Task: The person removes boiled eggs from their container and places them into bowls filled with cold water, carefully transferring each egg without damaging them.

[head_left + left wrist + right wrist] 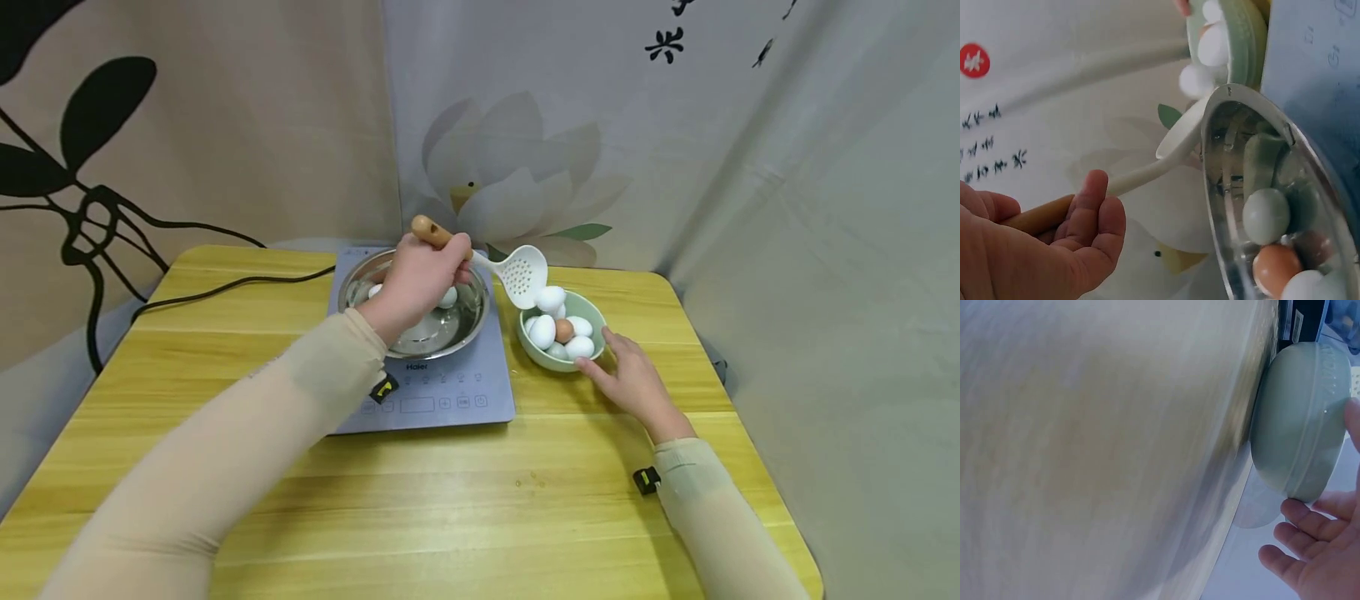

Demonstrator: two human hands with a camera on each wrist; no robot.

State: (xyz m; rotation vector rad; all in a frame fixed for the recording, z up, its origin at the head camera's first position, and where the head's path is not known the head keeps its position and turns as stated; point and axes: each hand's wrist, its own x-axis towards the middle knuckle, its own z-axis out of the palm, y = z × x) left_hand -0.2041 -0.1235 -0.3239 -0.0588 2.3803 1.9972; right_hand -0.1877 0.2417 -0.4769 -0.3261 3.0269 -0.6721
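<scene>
My left hand point(420, 275) grips the wooden handle of a white slotted skimmer point(523, 275) above the steel pot. The skimmer's perforated head is tilted at the left rim of a green bowl point(528, 346). A white egg point(551, 298) lies right at the head's lower edge, on top of other white eggs and one brown egg point(564, 331) in the bowl. With thumb and fingers, my right hand point(633, 379) holds the bowl's right side. Inside the pot point(1217, 206) are a pale green egg point(1266, 215), a brown egg point(1276, 270) and whitish ones.
The pot stands on a grey induction cooker point(480, 383), whose black cord point(232, 286) runs left over the wooden table point(450, 508). Small wet drops lie on the table in front. A printed curtain point(540, 150) hangs behind, and pale fabric borders the right side.
</scene>
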